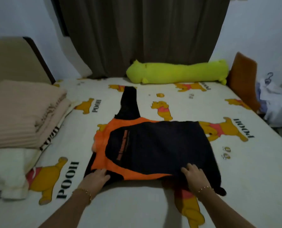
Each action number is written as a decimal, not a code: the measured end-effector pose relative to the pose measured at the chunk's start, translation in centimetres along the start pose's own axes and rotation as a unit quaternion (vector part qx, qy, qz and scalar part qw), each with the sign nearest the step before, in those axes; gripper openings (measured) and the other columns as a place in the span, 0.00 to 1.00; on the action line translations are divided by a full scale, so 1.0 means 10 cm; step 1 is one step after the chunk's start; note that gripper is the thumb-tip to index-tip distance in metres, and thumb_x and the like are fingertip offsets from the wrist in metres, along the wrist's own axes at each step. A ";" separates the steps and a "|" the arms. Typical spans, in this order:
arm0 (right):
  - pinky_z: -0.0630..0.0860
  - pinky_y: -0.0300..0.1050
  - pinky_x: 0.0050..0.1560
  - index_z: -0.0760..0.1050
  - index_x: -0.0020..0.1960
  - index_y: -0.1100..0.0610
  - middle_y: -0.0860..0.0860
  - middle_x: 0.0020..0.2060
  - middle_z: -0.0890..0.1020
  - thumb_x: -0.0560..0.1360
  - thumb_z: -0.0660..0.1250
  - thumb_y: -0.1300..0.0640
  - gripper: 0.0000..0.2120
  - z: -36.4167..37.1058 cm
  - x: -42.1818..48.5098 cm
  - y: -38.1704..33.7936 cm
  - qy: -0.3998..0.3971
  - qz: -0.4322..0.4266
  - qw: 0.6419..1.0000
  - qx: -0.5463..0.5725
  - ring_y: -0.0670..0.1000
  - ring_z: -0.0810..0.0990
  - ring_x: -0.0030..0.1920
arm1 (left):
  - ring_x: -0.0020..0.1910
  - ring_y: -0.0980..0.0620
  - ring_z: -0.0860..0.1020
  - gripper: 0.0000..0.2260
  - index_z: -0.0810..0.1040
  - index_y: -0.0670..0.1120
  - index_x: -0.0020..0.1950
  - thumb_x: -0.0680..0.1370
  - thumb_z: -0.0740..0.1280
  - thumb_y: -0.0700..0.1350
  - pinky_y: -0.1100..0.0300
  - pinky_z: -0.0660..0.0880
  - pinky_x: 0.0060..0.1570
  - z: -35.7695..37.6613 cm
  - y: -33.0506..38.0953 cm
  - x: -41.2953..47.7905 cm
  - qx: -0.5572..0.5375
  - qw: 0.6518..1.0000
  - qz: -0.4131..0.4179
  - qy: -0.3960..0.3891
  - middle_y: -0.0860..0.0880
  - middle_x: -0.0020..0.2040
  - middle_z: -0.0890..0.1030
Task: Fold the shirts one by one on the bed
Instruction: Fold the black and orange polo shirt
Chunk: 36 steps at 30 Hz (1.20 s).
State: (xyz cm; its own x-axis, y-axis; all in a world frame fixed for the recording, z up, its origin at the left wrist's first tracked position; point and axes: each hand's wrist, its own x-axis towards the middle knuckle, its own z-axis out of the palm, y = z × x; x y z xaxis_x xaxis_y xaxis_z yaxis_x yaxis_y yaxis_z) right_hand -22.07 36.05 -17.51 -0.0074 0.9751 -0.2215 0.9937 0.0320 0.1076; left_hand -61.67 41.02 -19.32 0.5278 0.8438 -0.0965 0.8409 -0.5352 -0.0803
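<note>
The black and orange shirt (153, 145) was laid flat across the middle of the bed (137, 204), on a cartoon-bear sheet, with one black sleeve stretched toward the far side. Around it, a folded beige blanket (22, 112) was stacked on a white pillow (9, 168) at the left, and a long green plush bolster (176, 73) was set along the far edge below a dark curtain (142, 30). A heap of pale clothes (275, 99) was seen off the right edge. The shirt's near edge was covered by both hands. The left hand (97, 177) was laid flat, fingers straight, on the orange corner; the right hand (193, 176) was spread on the black cloth, fingers pressed down.
</note>
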 end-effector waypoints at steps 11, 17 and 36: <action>0.72 0.49 0.58 0.60 0.69 0.52 0.51 0.60 0.69 0.75 0.60 0.59 0.23 1.26 -0.69 -0.01 -0.013 0.149 0.989 0.009 0.53 0.70 0.60 | 0.43 0.41 0.77 0.38 0.74 0.38 0.61 0.52 0.79 0.37 0.49 0.79 0.41 1.04 0.70 -0.56 -0.095 0.977 -0.186 -0.037 0.39 0.53 0.74; 0.72 0.48 0.56 0.64 0.64 0.55 0.54 0.58 0.71 0.76 0.62 0.61 0.18 1.51 -0.73 0.04 -0.020 0.162 0.987 0.000 0.55 0.70 0.58 | 0.51 0.48 0.74 0.21 0.63 0.43 0.69 0.76 0.59 0.35 0.55 0.75 0.48 1.13 0.71 -0.59 -0.062 0.964 -0.244 -0.085 0.44 0.58 0.72; 0.69 0.50 0.58 0.68 0.64 0.52 0.54 0.58 0.72 0.77 0.60 0.61 0.16 1.62 -2.77 0.11 -0.058 0.078 0.992 -0.076 0.56 0.70 0.60 | 0.50 0.51 0.79 0.22 0.61 0.48 0.70 0.78 0.60 0.52 0.59 0.76 0.43 0.91 1.94 -2.85 0.042 0.959 -0.190 -0.205 0.49 0.56 0.75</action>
State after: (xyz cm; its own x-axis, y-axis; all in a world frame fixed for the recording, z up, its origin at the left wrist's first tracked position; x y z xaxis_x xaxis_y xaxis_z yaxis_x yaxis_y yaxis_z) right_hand -18.95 5.52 -26.96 0.1669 0.9395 -0.2990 0.9533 -0.0764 0.2921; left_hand -61.49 6.27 -27.16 0.0782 0.9015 -0.4257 0.9417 -0.2069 -0.2653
